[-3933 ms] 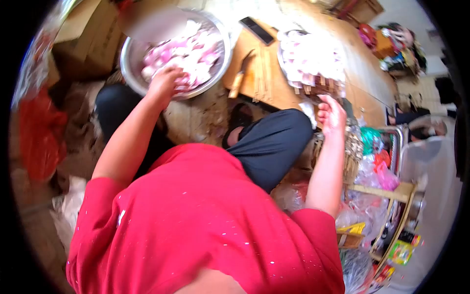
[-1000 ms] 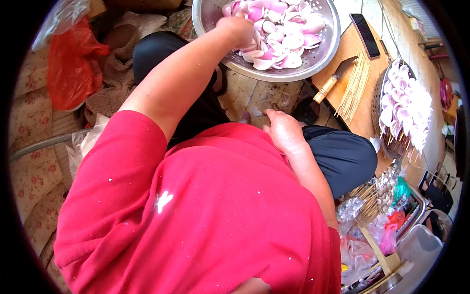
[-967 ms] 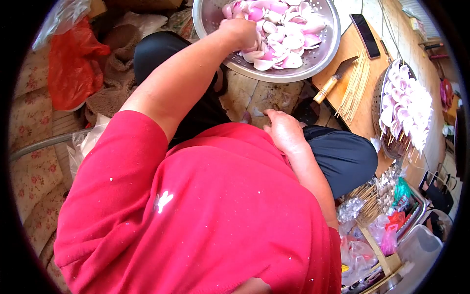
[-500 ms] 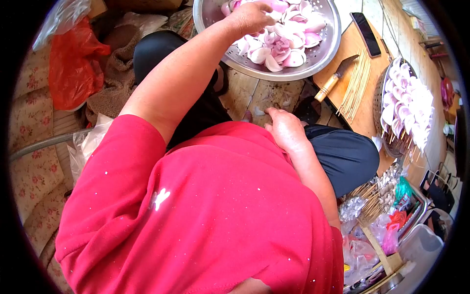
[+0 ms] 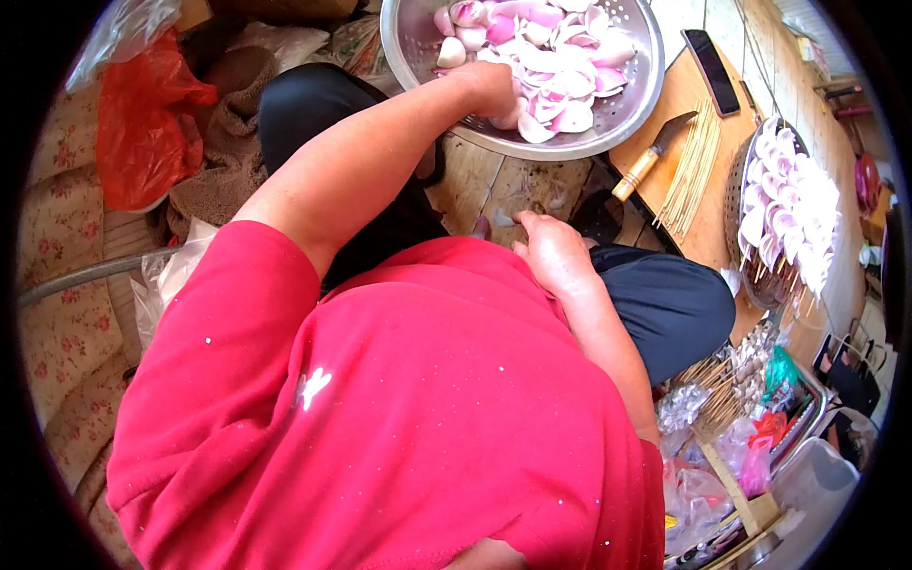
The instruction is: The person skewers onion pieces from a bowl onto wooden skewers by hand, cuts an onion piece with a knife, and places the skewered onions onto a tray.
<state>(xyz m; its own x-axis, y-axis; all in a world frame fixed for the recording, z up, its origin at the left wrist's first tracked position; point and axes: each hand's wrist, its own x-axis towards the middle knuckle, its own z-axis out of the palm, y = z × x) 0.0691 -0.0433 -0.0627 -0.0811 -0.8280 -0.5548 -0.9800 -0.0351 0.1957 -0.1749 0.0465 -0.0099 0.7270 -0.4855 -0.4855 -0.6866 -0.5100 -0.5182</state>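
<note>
My left hand (image 5: pixel 491 90) reaches into a metal colander (image 5: pixel 649 90) full of onion pieces (image 5: pixel 560 66), white and pink-purple. Its fingers are curled down at the near side of the pile, and an onion piece (image 5: pixel 514 115) shows at the fingertips. In front of my belly is my right hand (image 5: pixel 554 249), beside my bent knee (image 5: pixel 665 304). The fingers there look bent inward, and what they hold, if anything, is hidden. A small purplish thing (image 5: pixel 482 228) shows just left of it at the shirt's edge; its kind is unclear.
On the wooden board (image 5: pixel 655 123) to the right lie a knife (image 5: pixel 655 155), bamboo skewers (image 5: pixel 691 176) and a phone (image 5: pixel 711 72). Beyond stands a basket of skewered onion pieces (image 5: pixel 788 199). A red plastic bag (image 5: pixel 147 133) is at left; a crate with bags and skewers (image 5: pixel 722 394) sits lower right.
My left hand has drawn back toward me within the colander, from over the pile to its near side, and its fingers have curled. My right hand has barely moved.
</note>
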